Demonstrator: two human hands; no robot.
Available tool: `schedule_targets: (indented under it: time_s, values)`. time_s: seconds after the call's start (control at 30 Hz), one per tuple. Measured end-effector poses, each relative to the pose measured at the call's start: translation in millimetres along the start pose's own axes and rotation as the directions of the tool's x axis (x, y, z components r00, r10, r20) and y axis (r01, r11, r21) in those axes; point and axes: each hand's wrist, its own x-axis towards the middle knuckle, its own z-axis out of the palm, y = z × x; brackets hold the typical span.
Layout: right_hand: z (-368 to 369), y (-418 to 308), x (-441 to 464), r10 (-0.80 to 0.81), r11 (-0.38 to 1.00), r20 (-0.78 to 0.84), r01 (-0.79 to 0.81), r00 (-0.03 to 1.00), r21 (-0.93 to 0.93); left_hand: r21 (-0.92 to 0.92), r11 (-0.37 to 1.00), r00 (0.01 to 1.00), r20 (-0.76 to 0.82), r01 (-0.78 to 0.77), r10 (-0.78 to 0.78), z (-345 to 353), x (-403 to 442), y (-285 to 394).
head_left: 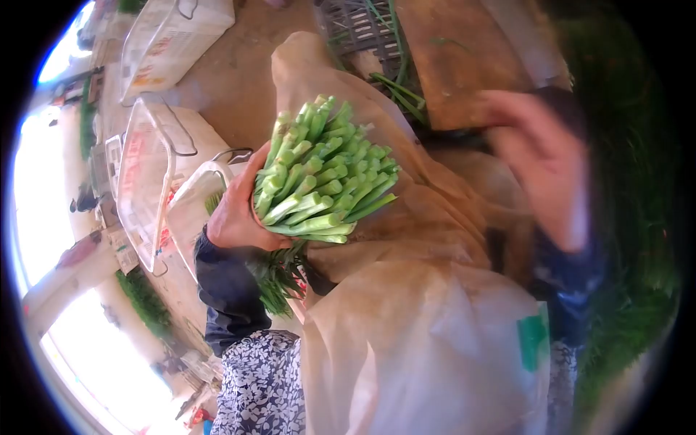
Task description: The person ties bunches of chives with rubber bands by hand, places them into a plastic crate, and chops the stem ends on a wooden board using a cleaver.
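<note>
A thick bundle of green stalks [330, 174] is held with its cut ends facing up toward me, over the brown apron [420, 232]. My left hand [243, 206] wraps round the bundle's left side, and its dark leafy part [279, 283] hangs below the wrist. At the right, my right hand [533, 156] is smeared by motion, apart from the bundle and near the edge of a brown board [464, 61]. Whether its fingers hold anything cannot be made out.
White plastic crates [148, 181] stand at the left. Loose green stalks [402, 94] lie by a dark slatted crate [359, 29] at the top. A large mass of greenery [623, 217] fills the right side, and more greens [145, 301] lie at lower left.
</note>
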Motion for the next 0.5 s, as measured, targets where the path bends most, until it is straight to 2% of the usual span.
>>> schedule_targets:
  time_s: [0.03, 0.07, 0.1, 0.13, 0.2, 0.23, 0.27, 0.3, 0.33, 0.4, 0.43, 0.5]
  values:
    - [27.7, 6.8, 11.6, -0.04, 0.984, 0.12, 0.018, 0.992, 0.175, 0.051, 0.997, 0.998, -0.021, -0.051, 0.053, 0.0, -2.6, 1.2]
    - [54.0, 13.0, 23.3, -0.08, 0.971, 0.166, 0.04, 0.983, 0.234, 0.009, 0.998, 0.998, 0.016, -0.066, 0.065, -3.6, -2.1, -3.9]
    - [73.6, 16.6, 32.5, -0.12, 0.955, 0.209, 0.055, 0.97, 0.291, 0.139, 0.981, 0.991, 0.007, -0.136, 0.136, -5.3, -3.7, -18.5]
    - [82.3, 17.2, 38.2, -0.127, 0.954, 0.215, 0.059, 0.968, 0.295, 0.072, 0.99, 0.993, 0.016, -0.118, 0.117, -8.6, -4.1, -24.6]
    - [89.1, 19.0, 45.7, 0.034, 0.847, 0.517, -0.299, 0.855, 0.44, -0.008, 0.994, 0.994, 0.029, -0.105, 0.105, -6.9, -4.1, -24.8]
    - [89.7, 21.9, 47.4, 0.041, 0.848, 0.519, -0.304, 0.854, 0.433, -0.102, 0.994, 0.999, -0.008, -0.05, 0.049, -2.3, -5.6, -17.3]
    - [89.9, 24.9, 47.8, -0.019, 0.859, 0.5, -0.242, 0.866, 0.451, -0.194, 0.981, 0.999, -0.035, 0.004, -0.011, 0.3, -5.8, -11.9]
    - [89.2, 26.6, 46.3, -0.079, 0.866, 0.477, -0.177, 0.875, 0.468, -0.196, 0.981, 1.0, -0.024, 0.006, -0.011, -0.9, -4.7, -10.3]
    - [88.9, 26.3, 44.1, -0.07, 0.866, 0.474, -0.182, 0.878, 0.466, 0.015, 1.0, 1.0, -0.006, -0.025, 0.025, -3.6, -4.3, -9.7]
    - [87.2, 24.5, 42.1, -0.054, 0.921, 0.303, -0.07, 0.951, 0.382, 0.217, 0.97, 0.993, -0.029, -0.109, 0.118, -1.0, -4.3, -8.4]
    - [82.5, 23.3, 43.7, -0.054, 0.922, 0.304, -0.07, 0.951, 0.381, 0.216, 0.97, 0.993, -0.029, -0.109, 0.118, -1.2, -4.2, -5.7]
    - [66.2, 25.6, 48.7, 0.165, 0.866, 0.07, -0.179, 0.984, 0.467, 0.077, 0.996, 0.999, -0.016, -0.043, 0.044, -1.5, -6.2, 1.7]
